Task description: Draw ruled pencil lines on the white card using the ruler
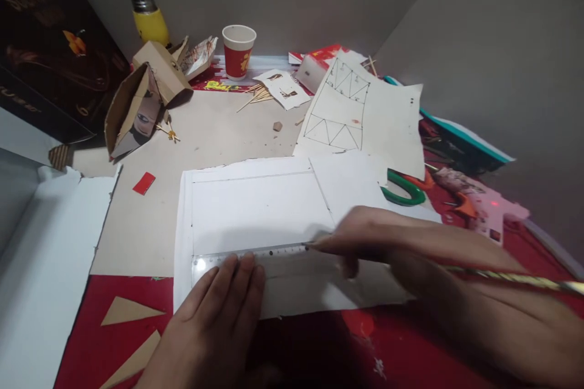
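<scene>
A clear plastic ruler lies across a white sheet marked with thin pencil lines. My left hand presses flat on its left part, fingers stretched out side by side. At the ruler's upper edge, further right, my right hand is closed in a writing grip, blurred by motion. From behind it a thin patterned pencil runs out to the right. Its dark tip touches the paper near a slanted line; the fingers hide much of the shaft.
Behind the sheet lies paper with triangle drawings. Green-handled scissors and a pink glue gun are at right. A paper cup, yellow bottle, wooden sticks and folded cardboard stand or lie at the back. Cardboard triangles lie front left.
</scene>
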The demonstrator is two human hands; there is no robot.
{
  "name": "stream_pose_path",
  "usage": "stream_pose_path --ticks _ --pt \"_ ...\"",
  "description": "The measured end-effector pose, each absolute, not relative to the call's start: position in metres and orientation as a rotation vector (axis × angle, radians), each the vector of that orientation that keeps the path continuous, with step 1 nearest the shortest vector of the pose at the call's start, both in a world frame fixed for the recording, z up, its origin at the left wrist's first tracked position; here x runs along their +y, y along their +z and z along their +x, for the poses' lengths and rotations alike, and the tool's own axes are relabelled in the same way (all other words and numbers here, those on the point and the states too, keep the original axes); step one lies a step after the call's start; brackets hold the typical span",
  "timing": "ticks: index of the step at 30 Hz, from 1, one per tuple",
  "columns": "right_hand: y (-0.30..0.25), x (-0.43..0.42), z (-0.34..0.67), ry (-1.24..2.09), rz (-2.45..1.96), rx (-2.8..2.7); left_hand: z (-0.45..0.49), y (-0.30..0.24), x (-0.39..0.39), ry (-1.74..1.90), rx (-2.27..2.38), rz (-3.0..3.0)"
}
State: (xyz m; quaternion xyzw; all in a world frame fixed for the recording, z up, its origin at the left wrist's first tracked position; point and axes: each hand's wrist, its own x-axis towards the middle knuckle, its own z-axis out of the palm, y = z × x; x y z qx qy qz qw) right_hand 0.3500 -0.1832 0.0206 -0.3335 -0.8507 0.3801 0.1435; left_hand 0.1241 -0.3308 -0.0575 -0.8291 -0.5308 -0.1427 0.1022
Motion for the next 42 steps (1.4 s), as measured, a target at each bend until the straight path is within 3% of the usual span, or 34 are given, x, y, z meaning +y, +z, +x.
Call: stream_pose_path --ticks 4,8,24,29,42 --pt "0.013 -0.172 0.284 1.667 -0.77 -2.231 0.127 -0.057 -0.332 -0.349 -1.564 -2.445" --pt "-0.015 -0.174 0.242 1.902 -0.777 -2.141 0.131 -0.067 -0.336 -0.353 -1.582 -2.383" --pt "-0.027 -0.169 0.222 1.774 -0.495 -2.357 0.133 -0.063 -0.333 -0.471 -1.629 -2.334" --pt "-0.024 -0.169 0.222 1.739 -0.445 -2.42 0.13 -0.06 -0.334 -0.316 -1.546 -2.391" --pt "-0.009 -0.163 0.219 1.768 -0.535 -2.574 0.127 -0.061 -0.335 -0.292 -1.521 -2.42"
